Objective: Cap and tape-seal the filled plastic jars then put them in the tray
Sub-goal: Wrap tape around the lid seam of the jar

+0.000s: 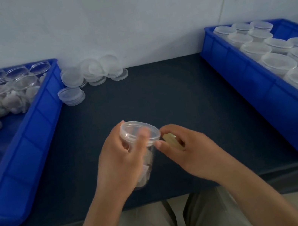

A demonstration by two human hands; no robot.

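Note:
My left hand (121, 158) grips a clear plastic jar (138, 134) with a clear lid on it, tilted a little above the dark table. Pale pieces show through the jar's wall below my fingers. My right hand (185, 151) holds a yellowish tape roll (172, 140) just right of the lid, and its thumb touches the lid's rim. The blue tray on the right (254, 82) holds several capped jars. The blue tray on the left (34, 131) holds several open filled jars.
Loose clear lids (91, 73) lie in small stacks at the back of the table, beside the left tray. A pale wall stands right behind the table. The table's front edge runs just below my wrists.

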